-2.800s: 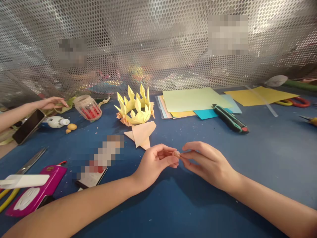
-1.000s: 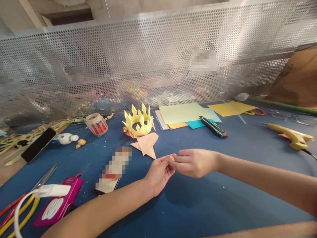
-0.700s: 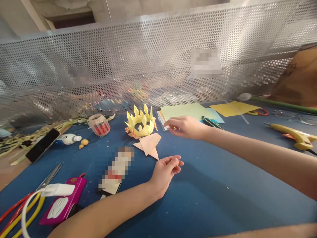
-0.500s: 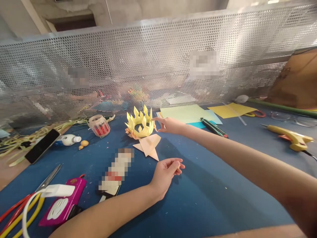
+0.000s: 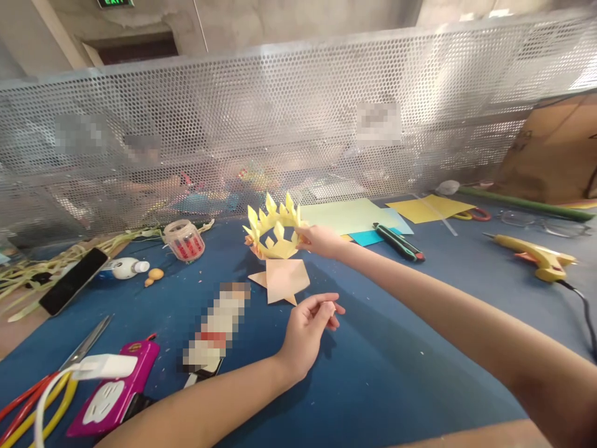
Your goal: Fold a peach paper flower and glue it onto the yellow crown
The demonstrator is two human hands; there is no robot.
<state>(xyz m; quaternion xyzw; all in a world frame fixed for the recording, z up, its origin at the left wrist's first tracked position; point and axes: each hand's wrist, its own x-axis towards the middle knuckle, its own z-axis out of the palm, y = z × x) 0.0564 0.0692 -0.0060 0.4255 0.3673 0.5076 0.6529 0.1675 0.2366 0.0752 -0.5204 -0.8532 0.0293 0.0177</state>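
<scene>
A yellow paper crown (image 5: 280, 247) with pointed tips stands toward the back of the blue table, with small peach pieces at its base. My right hand (image 5: 321, 241) has its fingers closed on the crown's right side. Just in front of the crown lie peach paper pieces (image 5: 288, 280), one overlapping another. Nearer to me, my left hand (image 5: 310, 330) hovers over or rests on the table with thumb and fingers pinched together. Something small and pale may be between its fingertips, but I cannot make it out.
To the left are a jar with red bits (image 5: 184, 241), a phone (image 5: 73, 283), scissors (image 5: 86, 342) and a magenta power bank (image 5: 114, 392). On the right lie a cutter (image 5: 398, 241), coloured sheets (image 5: 345, 218) and a yellow glue gun (image 5: 532, 254). A perforated metal screen (image 5: 289, 106) stands behind.
My right hand has closed on the crown's edge, and the crown has shifted a little to the right. The peach paper in front has turned. My left hand stays pinched.
</scene>
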